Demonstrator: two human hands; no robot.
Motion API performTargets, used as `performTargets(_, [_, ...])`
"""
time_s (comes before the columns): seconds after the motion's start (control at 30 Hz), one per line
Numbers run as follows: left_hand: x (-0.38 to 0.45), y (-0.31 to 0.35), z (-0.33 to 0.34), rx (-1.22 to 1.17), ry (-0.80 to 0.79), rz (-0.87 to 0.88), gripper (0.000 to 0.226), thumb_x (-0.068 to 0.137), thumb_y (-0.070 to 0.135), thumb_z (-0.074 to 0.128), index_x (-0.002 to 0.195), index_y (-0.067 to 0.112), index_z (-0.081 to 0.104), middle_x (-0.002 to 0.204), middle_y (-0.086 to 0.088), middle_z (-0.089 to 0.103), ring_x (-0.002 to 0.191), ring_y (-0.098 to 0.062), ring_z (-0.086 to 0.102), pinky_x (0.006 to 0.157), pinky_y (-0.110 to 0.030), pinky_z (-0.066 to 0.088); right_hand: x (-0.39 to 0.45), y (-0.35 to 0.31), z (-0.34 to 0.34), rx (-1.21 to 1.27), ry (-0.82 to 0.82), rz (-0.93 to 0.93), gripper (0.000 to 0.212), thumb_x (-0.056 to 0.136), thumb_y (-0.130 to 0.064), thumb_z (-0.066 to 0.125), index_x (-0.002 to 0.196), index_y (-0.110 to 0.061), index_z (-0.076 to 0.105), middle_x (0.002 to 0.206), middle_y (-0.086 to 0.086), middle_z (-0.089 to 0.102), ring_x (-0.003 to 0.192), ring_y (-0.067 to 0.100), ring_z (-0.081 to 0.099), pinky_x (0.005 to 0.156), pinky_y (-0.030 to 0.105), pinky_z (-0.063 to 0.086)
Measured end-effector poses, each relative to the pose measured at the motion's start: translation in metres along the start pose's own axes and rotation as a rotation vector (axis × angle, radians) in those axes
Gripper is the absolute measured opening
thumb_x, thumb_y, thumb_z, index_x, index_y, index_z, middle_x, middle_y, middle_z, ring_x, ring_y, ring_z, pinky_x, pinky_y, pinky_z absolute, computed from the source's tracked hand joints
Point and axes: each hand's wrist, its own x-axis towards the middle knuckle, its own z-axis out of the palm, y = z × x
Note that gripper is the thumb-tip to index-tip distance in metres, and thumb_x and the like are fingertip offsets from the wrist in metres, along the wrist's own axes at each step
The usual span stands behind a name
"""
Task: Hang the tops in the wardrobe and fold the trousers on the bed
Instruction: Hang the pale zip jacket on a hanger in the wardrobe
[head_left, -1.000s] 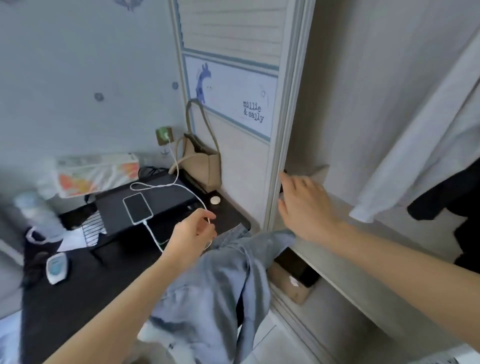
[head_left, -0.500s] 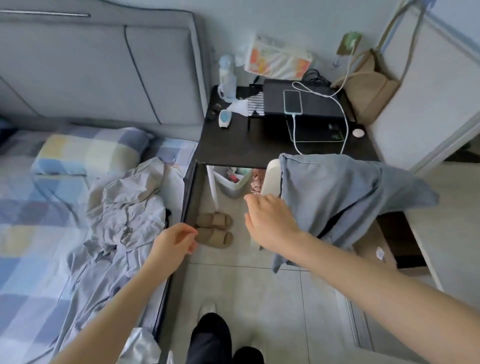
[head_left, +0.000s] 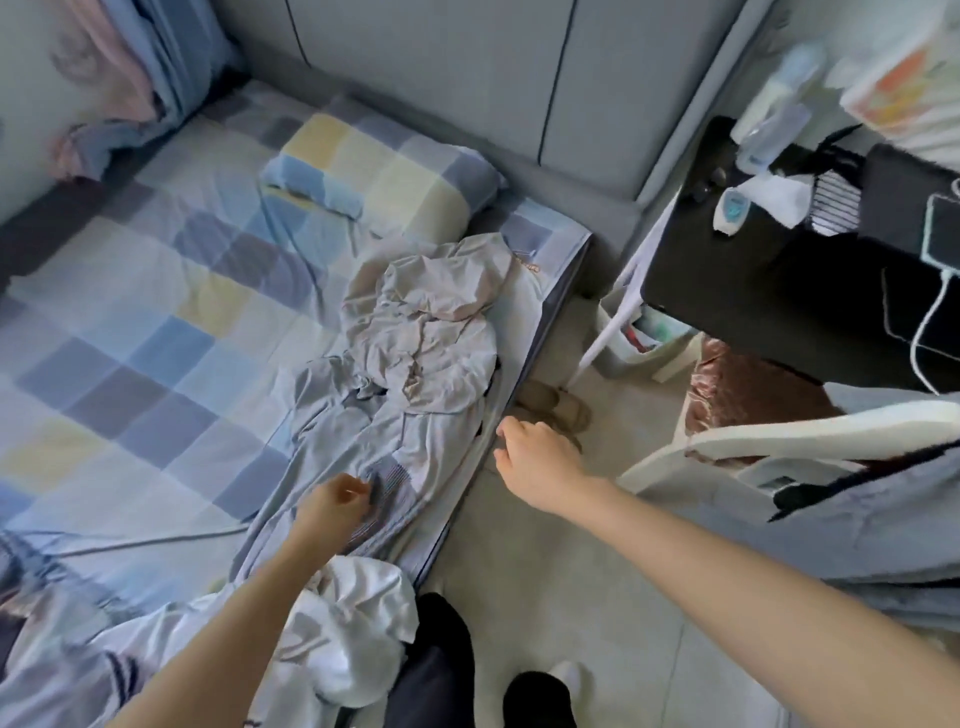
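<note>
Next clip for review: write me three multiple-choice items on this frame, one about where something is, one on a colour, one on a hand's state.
1. Where does the crumpled beige-grey garment lie?
A. on the bed's right edge, below the checked pillow
B. on the floor
C. on the black side table

2. What colour is the phone's charging cable?
A. red
B. white
C. black

3. What is the left hand doing?
A. resting flat on the pillow
B. holding the phone
C. touching the pale blue-grey garment spread on the bed, fingers curled

Key: 1 A, it sits by the mattress edge; 2 B, a white line hangs off the table; 3 C, its grip is not plainly closed, while the right hand hovers empty.
</note>
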Motion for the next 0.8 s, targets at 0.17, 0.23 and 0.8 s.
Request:
performTargets(0.17, [0.133, -0.014, -0.017, 0.104, -0.017, -0.041, 0.015, 0.091, 0.012, 0.055, 0.102, 0.013, 0.065, 0.092, -0.009, 0.069, 0.082, -0.027, 0.064, 0.07, -0.03, 0.049, 0.125, -0.015, 0.051, 0.146, -0.204, 0.143, 0.027, 0.101, -0.034, 0.037, 0.111, -0.012, 0.049, 0.108, 0.009, 0.06, 0.091, 0.027, 0.057, 0.071, 0.038, 0.05])
performTargets(0.23, [0.187, -0.014, -0.01, 0.149, -0.037, -0.048, 0.009, 0.091, 0.014, 0.054, 0.096, 0.018, 0.06, 0.085, -0.004, 0.066, 0.074, -0.023, 0.062, 0.062, -0.026, 0.044, 0.175, -0.011, 0.076, 0.153, -0.226, 0.158, 0.029, 0.101, -0.033, 0.037, 0.114, -0.011, 0.05, 0.111, 0.009, 0.058, 0.096, 0.028, 0.057, 0.078, 0.039, 0.051])
performTargets(0.8, [0.386, -0.06, 0.087, -0.454, -0.233, -0.315, 0.017, 0.101, 0.028, 0.049, 0.098, 0.012, 0.055, 0.098, -0.007, 0.058, 0.079, -0.021, 0.058, 0.065, -0.027, 0.047, 0.388, 0.046, 0.255, 0.411, -0.024, 0.354, 0.013, 0.098, -0.014, 0.038, 0.1, -0.02, 0.049, 0.105, 0.003, 0.054, 0.099, 0.027, 0.05, 0.082, 0.037, 0.043])
